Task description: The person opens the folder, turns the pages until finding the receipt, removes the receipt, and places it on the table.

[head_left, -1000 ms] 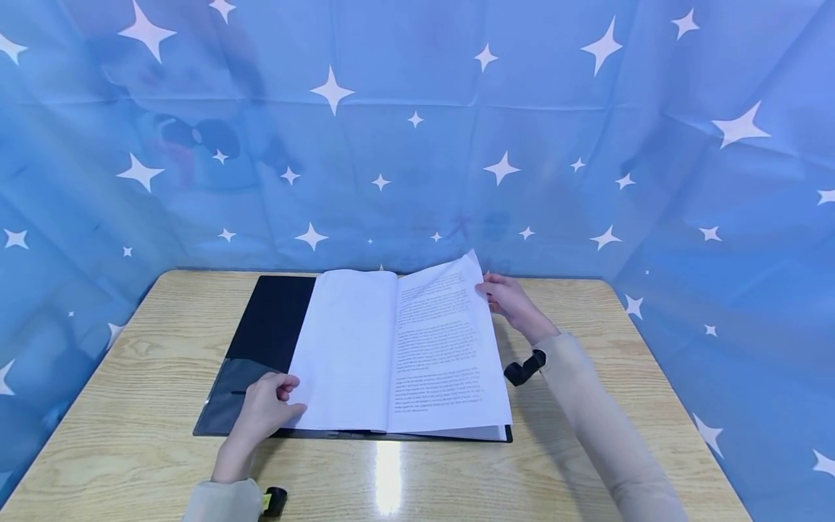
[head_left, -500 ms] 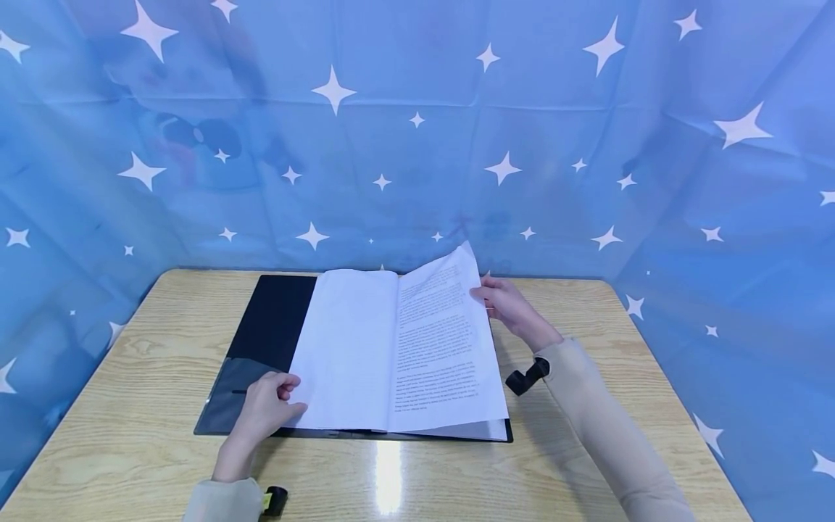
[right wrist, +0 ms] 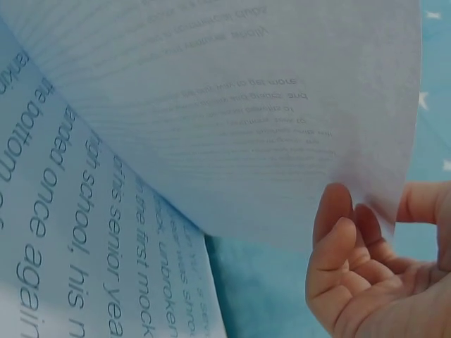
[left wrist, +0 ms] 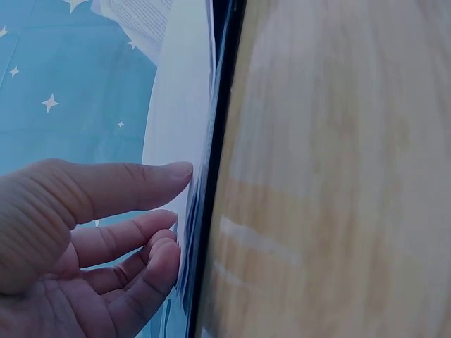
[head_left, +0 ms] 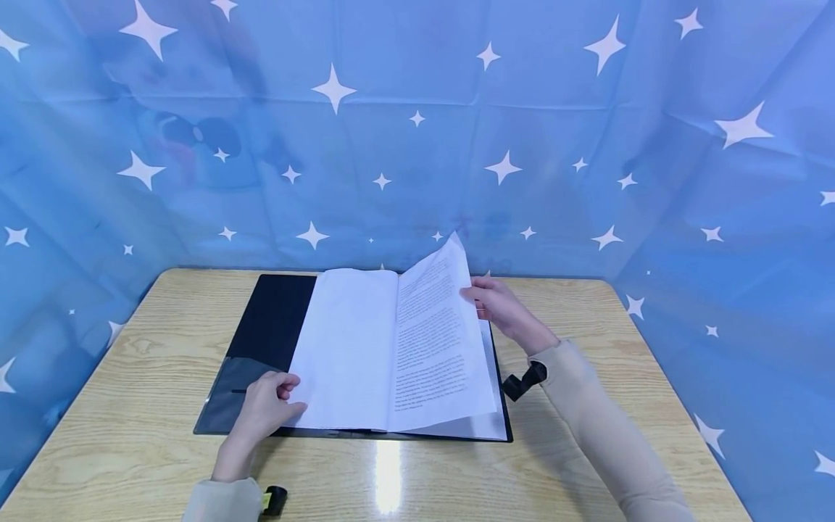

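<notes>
A black folder (head_left: 274, 319) lies spread on the table, with white sheets fanned open like a book. On its left side is a blank-looking page (head_left: 346, 341). My left hand (head_left: 264, 402) rests near that page's lower left corner; in the left wrist view the thumb (left wrist: 151, 183) lies on the paper and the other fingers bend loosely at it. My right hand (head_left: 502, 304) pinches the outer edge of a printed page (head_left: 433, 341), thumb on one side and fingers behind. This page is lifted and bowed, and another printed sheet (right wrist: 84, 190) shows beneath it.
The wooden table (head_left: 150, 362) carries the folder near its middle. A blue curtain (head_left: 417, 167) with white stars hangs behind and along both sides. Black wrist devices sit at both sleeves; the right one (head_left: 524, 382) is close to the folder's right edge.
My right hand has moved left with the printed page, raising its top corner and baring more of the sheet below. The left hand has stayed in place.
</notes>
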Demonstrator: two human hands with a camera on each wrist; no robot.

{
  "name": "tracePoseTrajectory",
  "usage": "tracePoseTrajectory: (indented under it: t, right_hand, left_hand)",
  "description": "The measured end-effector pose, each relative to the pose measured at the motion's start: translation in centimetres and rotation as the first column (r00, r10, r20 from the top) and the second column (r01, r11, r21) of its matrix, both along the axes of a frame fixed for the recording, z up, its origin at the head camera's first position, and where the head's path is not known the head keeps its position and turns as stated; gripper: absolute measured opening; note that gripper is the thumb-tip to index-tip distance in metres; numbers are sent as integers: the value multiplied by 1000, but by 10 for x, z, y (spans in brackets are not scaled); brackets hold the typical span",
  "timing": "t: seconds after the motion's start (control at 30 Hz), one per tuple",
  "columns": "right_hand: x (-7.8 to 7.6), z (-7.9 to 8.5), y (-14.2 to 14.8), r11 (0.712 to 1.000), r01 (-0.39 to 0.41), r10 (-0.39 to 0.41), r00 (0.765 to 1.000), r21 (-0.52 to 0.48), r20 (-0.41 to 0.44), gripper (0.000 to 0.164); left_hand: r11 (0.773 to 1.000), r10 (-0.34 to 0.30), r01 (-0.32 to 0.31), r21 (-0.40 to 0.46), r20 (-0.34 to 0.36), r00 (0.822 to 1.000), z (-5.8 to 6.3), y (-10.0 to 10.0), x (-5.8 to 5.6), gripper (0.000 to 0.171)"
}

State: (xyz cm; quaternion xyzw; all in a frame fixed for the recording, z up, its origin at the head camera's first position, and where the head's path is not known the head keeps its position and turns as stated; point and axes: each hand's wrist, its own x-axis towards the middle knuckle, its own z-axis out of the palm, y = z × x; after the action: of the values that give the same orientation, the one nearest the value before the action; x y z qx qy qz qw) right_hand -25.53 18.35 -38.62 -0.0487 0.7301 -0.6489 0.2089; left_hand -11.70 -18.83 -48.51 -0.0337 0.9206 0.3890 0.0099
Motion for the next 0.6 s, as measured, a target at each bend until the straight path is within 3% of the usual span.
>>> tracePoseTrajectory:
  t: [0.17, 0.43, 0.6]
  right_hand:
    - [1, 3, -6, 1000, -8, 9, 1000, -28, 3, 35]
    - [2, 8, -23, 992, 5, -4, 1000, -125, 13, 8]
    - [2, 12, -35, 988, 2, -1, 1000, -156, 11, 4]
  left_hand:
    - [1000, -1, 1, 0, 3, 1000, 1, 0, 0, 34]
    - [1000, 2, -2, 3, 2, 1000, 0, 0, 0, 33]
    - [1000, 4, -4, 3, 5, 1000, 1, 0, 0, 33]
